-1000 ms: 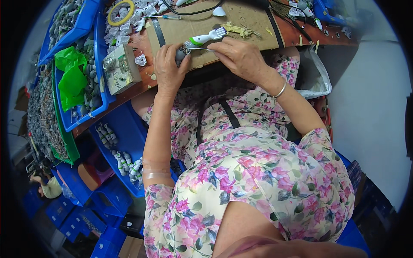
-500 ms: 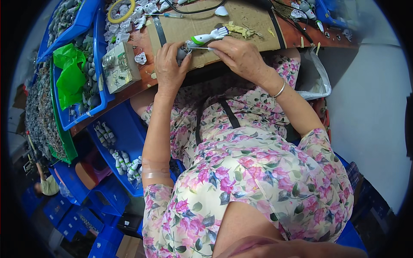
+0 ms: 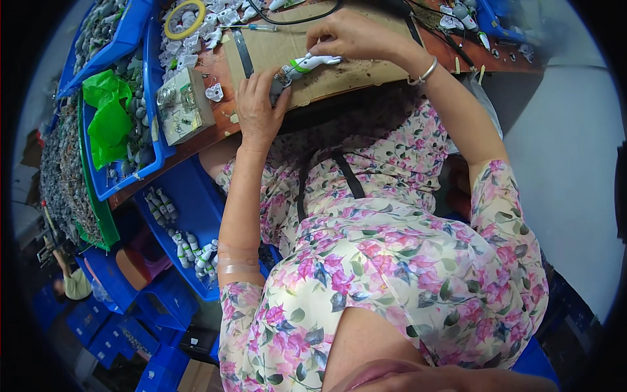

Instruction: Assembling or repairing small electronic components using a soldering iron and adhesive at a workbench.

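On the cardboard lies a small white-and-green plastic toy arm (image 3: 304, 65) with a grey end, angled up to the right. My left hand (image 3: 256, 108) is closed round its grey end, covering part of it. Just above the white portion, my right hand (image 3: 349, 38) is bent with thumb and fingers together; what is between them, if anything, is hidden. Its fingertips are close to the toy arm, and I cannot tell whether they touch it. A thin tool with a clear blue handle (image 3: 261, 27) lies farther back on the left.
A cardboard sheet (image 3: 385, 73) covers the table in front of me. White plastic pieces (image 3: 191, 43) and a yellow tape roll (image 3: 171, 32) are at the back left. Left of a small box (image 3: 185, 108) is a blue bin (image 3: 158, 140). Finished-looking parts (image 3: 186, 247) fill a lower blue tray.
My right hand has moved up and away from the grey end, where it held a thin rod against the piece. The toy arm has turned slightly. My left hand stays put.
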Demonstrator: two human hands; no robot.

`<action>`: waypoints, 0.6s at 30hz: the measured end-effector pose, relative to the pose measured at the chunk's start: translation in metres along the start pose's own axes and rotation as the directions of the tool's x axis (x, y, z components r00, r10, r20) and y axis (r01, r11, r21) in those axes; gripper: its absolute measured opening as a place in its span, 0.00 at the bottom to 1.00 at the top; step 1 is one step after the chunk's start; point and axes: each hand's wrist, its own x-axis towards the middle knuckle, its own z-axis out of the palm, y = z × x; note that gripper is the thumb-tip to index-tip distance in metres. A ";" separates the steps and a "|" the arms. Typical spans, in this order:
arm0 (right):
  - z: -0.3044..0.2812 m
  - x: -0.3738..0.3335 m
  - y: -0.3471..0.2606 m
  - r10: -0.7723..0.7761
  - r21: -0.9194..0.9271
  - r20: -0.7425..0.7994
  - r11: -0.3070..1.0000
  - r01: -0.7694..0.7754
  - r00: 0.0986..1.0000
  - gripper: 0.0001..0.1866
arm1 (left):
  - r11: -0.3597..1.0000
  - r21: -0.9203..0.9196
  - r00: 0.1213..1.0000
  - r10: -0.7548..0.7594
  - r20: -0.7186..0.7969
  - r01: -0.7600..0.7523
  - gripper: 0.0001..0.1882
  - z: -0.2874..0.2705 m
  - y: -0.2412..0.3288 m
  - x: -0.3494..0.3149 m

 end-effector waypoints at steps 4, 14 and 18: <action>0.002 0.008 0.016 0.030 0.138 0.109 0.989 -0.045 0.994 0.13 | 0.996 -0.039 0.996 0.085 0.008 -0.085 0.18 -0.006 -0.002 0.000; -0.006 -0.052 0.049 0.183 0.115 -0.435 0.982 -0.147 0.882 0.13 | 0.997 -0.039 0.997 0.069 0.038 -0.068 0.16 -0.007 -0.003 -0.001; 0.019 -0.068 0.072 -0.023 -0.418 -0.572 0.868 -0.268 0.820 0.10 | 0.995 -0.047 0.996 0.086 0.027 -0.085 0.17 -0.010 -0.002 -0.001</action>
